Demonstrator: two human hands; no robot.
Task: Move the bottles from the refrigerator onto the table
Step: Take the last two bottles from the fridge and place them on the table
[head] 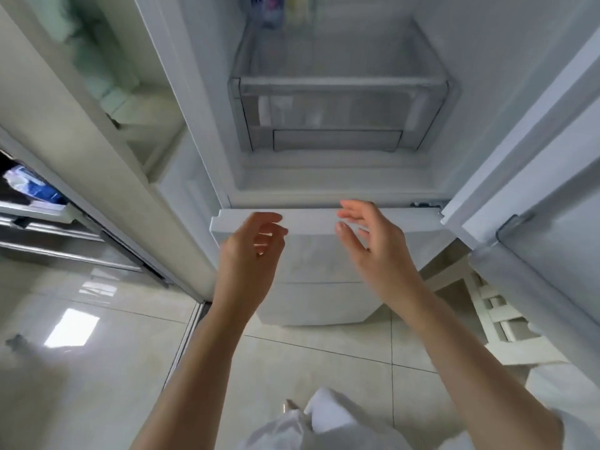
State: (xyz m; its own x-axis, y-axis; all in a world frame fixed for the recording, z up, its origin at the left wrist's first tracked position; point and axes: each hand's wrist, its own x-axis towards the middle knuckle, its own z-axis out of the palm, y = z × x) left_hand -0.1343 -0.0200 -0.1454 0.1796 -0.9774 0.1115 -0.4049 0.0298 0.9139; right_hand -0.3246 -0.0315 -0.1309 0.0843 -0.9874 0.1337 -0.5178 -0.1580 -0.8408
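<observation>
The white refrigerator (337, 177) stands open in front of me. At the very top edge, on a shelf above the clear drawer, two bottles show only in part: one with a purple label (268, 8) and a yellowish one (300, 9). My left hand (253, 251) and my right hand (370, 241) are both raised in front of the lower freezer drawer, well below the bottles. Each hand has relaxed, loosely spread fingers and holds nothing.
A clear crisper drawer (341, 108) fills the lower fridge compartment. The left door (81, 131) and the right door (535, 151) are swung open on either side. A white stool (500, 316) stands on the tiled floor at the right.
</observation>
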